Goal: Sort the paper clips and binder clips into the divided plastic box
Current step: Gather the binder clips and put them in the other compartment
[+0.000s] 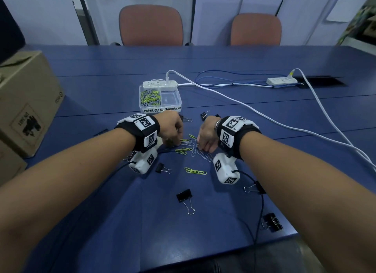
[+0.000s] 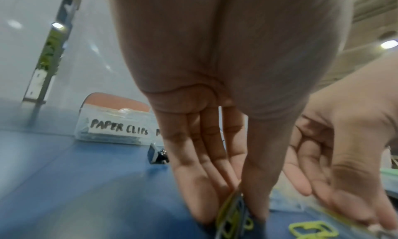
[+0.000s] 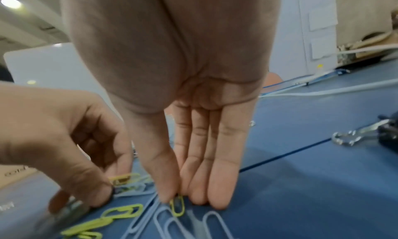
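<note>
Blue table [image 1: 223,57]: divided plastic box [image 1: 149,109]; nearer it, left hand [image 1: 173,128] pinching several paper clips [image 2: 231,215], right hand [image 1: 206,136] pinching apparently one green clip [image 3: 177,206].

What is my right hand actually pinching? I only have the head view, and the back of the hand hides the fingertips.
Observer: In the right wrist view, the right hand pinches one end of a single yellow-green wire paper clip between thumb and forefinger, low over the blue table.
Operator: And my left hand, is it holding anything?
Observer: Yes. The left wrist view shows the left hand pinching a small bundle of yellow-green and grey wire paper clips between thumb and fingers.
</note>
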`<state>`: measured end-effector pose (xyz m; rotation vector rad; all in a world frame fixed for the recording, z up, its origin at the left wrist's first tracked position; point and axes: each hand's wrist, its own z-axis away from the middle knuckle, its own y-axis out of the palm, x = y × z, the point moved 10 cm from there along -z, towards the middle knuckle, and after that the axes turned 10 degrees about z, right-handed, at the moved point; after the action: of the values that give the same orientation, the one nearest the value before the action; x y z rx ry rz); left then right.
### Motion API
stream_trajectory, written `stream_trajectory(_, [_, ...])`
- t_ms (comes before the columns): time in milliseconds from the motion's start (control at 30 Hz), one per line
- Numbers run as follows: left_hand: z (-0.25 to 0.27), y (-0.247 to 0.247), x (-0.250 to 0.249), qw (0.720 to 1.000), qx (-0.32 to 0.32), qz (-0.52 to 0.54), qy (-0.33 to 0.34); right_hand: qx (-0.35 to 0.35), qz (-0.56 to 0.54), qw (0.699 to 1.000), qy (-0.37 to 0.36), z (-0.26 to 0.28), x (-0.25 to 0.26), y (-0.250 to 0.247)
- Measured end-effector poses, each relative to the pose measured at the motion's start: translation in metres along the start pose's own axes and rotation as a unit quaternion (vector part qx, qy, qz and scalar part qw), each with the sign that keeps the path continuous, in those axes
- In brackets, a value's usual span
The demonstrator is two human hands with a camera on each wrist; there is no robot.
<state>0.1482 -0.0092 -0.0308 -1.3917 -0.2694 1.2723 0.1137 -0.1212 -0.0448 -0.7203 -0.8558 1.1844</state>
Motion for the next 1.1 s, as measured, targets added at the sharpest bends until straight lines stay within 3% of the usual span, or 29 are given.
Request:
stream_trajectory(67, [0.003, -0.001, 0.0, 0.999, 0.0, 0.041, 0.0, -0.01, -0.031, 0.999, 0.02, 0.0, 0.0, -0.003])
stream_trajectory(167, [0.008, -0.004, 0.003, 0.999, -0.003, 0.047, -0.014, -0.041, 0.047, 0.995, 0.076, 0.015, -0.005, -0.017])
stream_trajectory(267, [0.013, 0.01, 0.007, 0.998, 0.05, -0.008, -0.044, 0.07, 0.089, 0.99, 0.079, 0.03, -0.006, 0.006])
stream_trajectory(333, [0.014, 0.017, 0.001, 0.997, 0.06, -0.032, -0.036, 0.097, 0.127, 0.984, 0.077, 0.031, -0.001, 0.018])
stream_trajectory(433, [0.013, 0.018, -0.011, 0.996, 0.048, -0.081, -0.005, 0.021, 0.177, 0.983, 0.048, 0.021, 0.018, 0.011])
stream_trajectory(633, [0.012, 0.01, -0.013, 0.995, 0.01, -0.1, 0.024, -0.068, 0.095, 0.993, 0.024, 0.02, 0.04, 0.0])
stream_trajectory(800, [0.012, 0.01, -0.008, 0.997, 0.016, -0.068, 0.021, -0.113, 0.111, 0.987, 0.009, 0.018, 0.047, -0.008])
stream_trajectory(1100, [0.013, -0.002, -0.005, 0.999, -0.023, -0.019, 0.011, -0.13, 0.128, 0.983, -0.029, 0.018, 0.051, -0.008])
